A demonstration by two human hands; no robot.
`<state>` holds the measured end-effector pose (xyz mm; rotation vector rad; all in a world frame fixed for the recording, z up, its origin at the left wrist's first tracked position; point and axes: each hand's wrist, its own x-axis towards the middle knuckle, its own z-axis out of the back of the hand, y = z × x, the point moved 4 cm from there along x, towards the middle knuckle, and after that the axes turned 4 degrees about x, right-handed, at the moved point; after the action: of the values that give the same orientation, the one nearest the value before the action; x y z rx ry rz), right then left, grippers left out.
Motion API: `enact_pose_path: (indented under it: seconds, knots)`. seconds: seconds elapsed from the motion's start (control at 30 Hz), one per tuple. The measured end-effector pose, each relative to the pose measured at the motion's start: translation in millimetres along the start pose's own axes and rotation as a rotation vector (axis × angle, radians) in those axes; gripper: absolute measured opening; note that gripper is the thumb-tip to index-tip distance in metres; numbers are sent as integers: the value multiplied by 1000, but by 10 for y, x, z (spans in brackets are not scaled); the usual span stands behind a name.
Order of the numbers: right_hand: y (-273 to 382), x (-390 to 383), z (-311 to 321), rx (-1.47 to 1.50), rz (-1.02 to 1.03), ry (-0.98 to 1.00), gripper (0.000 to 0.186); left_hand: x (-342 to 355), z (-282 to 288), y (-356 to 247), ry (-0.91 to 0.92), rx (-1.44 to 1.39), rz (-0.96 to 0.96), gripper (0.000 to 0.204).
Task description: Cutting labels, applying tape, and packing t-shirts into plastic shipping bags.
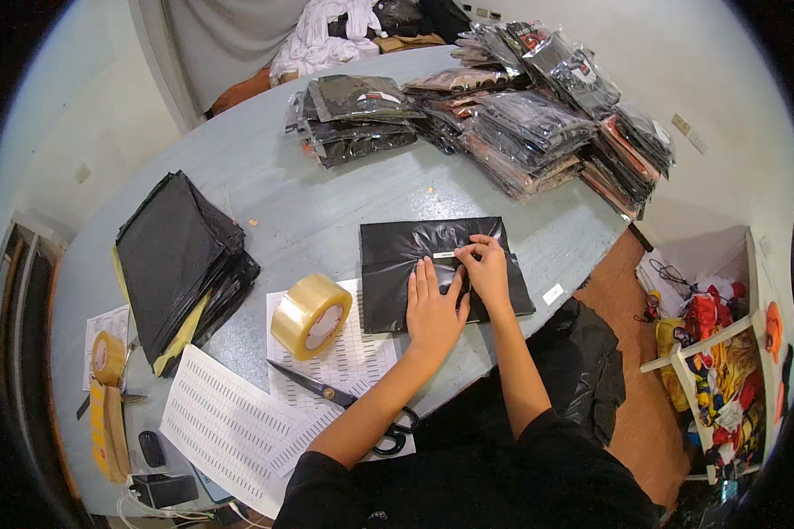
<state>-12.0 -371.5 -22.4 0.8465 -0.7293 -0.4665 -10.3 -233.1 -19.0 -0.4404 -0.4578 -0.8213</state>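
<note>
A black plastic package (388, 264) lies on the pale table in front of me. My left hand (434, 313) rests on it with fingers stretched flat, just below a small white label strip (443, 256). My right hand (485, 273) has thumb and forefinger pinched at the strip's right end, against the package. A wide roll of tape (310, 316) stands to the left, with black-handled scissors (335, 394) below it on printed paper sheets (212, 397).
Bagged garments (529, 141) are piled at the back. A stack of black bags (172, 260), a smaller tape roll (108, 357) and a mouse (151, 448) are left. Beyond the table edge (595, 264) are a crate of colourful cloth (715, 379) and black plastic (582, 353).
</note>
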Motion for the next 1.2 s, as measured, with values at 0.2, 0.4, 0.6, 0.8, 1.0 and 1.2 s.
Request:
enact_pose_path:
  seconds: [0.2, 0.4, 0.6, 0.8, 1.0, 1.2]
  knots:
    - [83, -43, 3, -41, 22, -28, 20, 4, 1, 1, -10, -10, 0, 44]
    - [78, -52, 7, -44, 25, -39, 19, 5, 13, -7, -16, -16, -6, 44]
    - [123, -74, -3, -72, 57, -61, 20, 9, 1, -13, 2, 2, -10, 45]
    - [162, -80, 13, -66, 61, -29, 27, 11, -4, -8, 19, -2, -7, 45]
    - [309, -65, 80, 123, 169, -199, 50, 12, 0, -12, 22, 0, 2, 44]
    - [316, 25, -106, 967, -153, 145, 44, 7, 12, -13, 41, 26, 5, 44]
